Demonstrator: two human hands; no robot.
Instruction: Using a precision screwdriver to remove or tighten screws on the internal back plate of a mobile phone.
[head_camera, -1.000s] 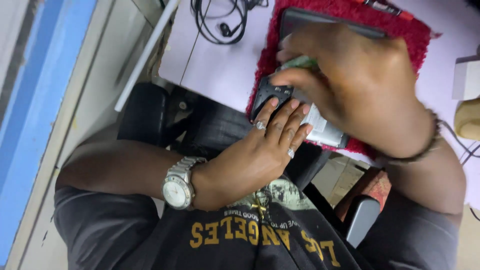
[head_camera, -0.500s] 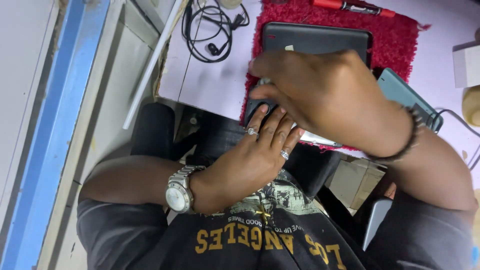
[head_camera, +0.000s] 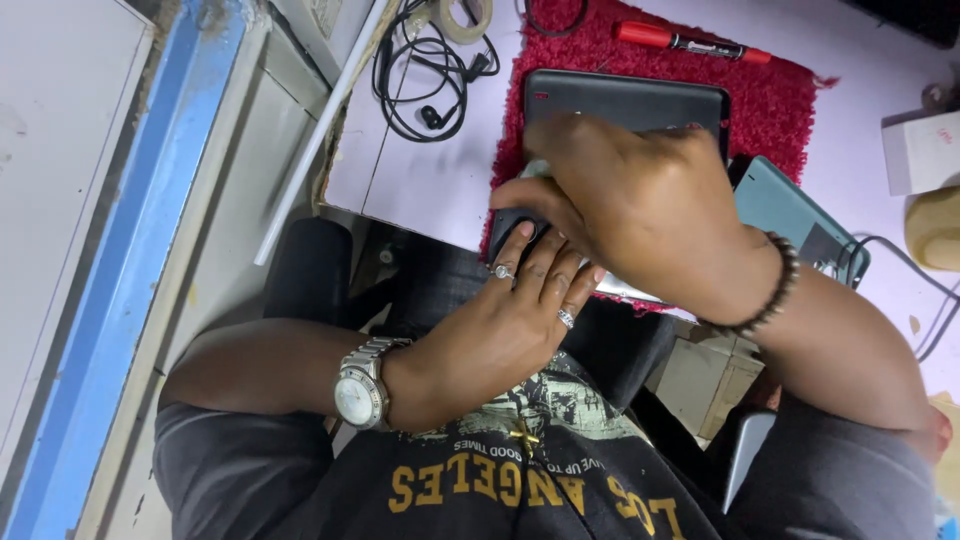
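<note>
My right hand, a bead bracelet at its wrist, is closed over a small dark device at the near edge of the red fluffy mat. A pale green bit shows under its fingers; most of the device is hidden. My left hand, with a silver watch and two rings, reaches up from my lap. Its fingertips press against the same dark device from below. A black tablet lies on the mat just beyond my right hand.
A red marker lies at the mat's far side, and a teal flat device sits by my right wrist. Black tangled earphone cables and a tape roll lie on the pale table. A white box stands far right.
The view has shifted to take in more of the table, the tablet and the marker. Both hands stay together on the dark device; my right hand now covers more of it.
</note>
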